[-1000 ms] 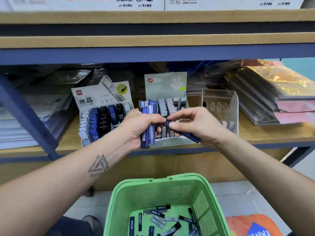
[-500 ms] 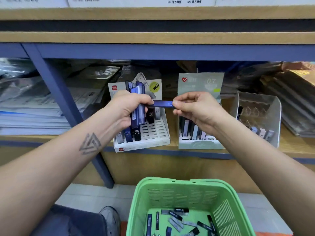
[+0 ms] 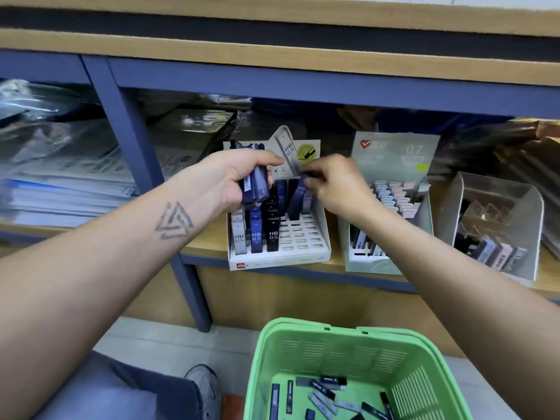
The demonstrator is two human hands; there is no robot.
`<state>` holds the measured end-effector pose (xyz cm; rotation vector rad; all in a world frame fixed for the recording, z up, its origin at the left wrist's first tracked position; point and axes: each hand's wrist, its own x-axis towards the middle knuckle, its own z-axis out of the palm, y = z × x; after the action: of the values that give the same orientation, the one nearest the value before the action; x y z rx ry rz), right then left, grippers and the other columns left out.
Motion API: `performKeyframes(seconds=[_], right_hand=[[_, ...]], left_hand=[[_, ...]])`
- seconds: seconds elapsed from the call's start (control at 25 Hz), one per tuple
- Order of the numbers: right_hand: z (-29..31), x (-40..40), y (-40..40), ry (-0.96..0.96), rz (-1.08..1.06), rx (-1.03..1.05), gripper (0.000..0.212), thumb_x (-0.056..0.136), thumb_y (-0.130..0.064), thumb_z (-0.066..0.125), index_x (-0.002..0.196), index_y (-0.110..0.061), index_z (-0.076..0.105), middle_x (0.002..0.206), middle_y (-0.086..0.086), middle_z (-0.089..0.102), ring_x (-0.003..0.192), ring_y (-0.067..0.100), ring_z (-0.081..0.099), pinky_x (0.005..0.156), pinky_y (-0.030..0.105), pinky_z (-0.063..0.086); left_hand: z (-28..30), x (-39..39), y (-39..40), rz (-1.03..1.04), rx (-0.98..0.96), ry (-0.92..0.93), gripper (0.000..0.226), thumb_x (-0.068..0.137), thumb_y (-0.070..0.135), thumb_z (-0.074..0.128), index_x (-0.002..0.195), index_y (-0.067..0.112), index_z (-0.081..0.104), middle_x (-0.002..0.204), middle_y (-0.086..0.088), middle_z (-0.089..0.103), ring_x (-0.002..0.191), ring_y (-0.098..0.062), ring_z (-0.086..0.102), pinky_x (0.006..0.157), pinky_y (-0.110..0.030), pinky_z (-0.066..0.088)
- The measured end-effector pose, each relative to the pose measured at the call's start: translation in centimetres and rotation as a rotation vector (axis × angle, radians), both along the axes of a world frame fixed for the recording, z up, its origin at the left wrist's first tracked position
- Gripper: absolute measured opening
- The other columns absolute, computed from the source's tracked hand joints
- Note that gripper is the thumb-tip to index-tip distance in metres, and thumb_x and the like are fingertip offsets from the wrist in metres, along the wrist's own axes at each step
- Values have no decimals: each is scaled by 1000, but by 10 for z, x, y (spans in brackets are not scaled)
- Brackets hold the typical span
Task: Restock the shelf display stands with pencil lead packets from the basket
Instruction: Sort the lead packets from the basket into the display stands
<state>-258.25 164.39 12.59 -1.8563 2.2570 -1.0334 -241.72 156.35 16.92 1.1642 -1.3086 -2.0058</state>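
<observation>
My left hand (image 3: pixel 230 180) grips a bundle of dark blue pencil lead packets (image 3: pixel 254 186) in front of the white HB 0.5 display stand (image 3: pixel 303 253) on the shelf. My right hand (image 3: pixel 336 186) pinches the top of a single blue packet (image 3: pixel 298 197) that stands tilted in a rear slot of that stand. Grey, blue and black packets fill the stand's left columns. At the bottom, a green basket (image 3: pixel 333 353) contains several loose packets (image 3: pixel 325 395).
A pale green 0.7 display stand (image 3: pixel 391 262) sits right of the white one, then a clear acrylic stand (image 3: pixel 527 207) with several packets. A blue shelf post (image 3: pixel 130 140) stands at left, with stacked paper behind it. My shoe (image 3: pixel 206 386) is beside the basket.
My right hand took the single blue packet from beside the bundle and lowered it into the white stand. Both hands shifted toward that stand, and the camera view moved closer.
</observation>
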Motion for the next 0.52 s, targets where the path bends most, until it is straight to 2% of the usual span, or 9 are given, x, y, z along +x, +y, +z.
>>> performKeyframes(seconds=[0.2, 0.52], right_hand=[[-14, 11, -22, 38, 2, -32, 15, 88, -10, 72, 100, -18, 68, 96, 6, 71, 91, 25, 67, 83, 41, 57], [-11, 16, -27, 18, 89, 43, 14, 86, -6, 74, 89, -18, 68, 90, 1, 67, 89, 20, 64, 80, 36, 55]], left_hand=[[-5, 3, -6, -8, 9, -23, 21, 89, 3, 67, 73, 10, 54, 56, -5, 48, 36, -11, 46, 37, -15, 40], [-11, 1, -11, 12, 10, -65, 20, 88, 5, 70, 74, 9, 55, 57, -4, 50, 38, -10, 48, 38, -15, 42]])
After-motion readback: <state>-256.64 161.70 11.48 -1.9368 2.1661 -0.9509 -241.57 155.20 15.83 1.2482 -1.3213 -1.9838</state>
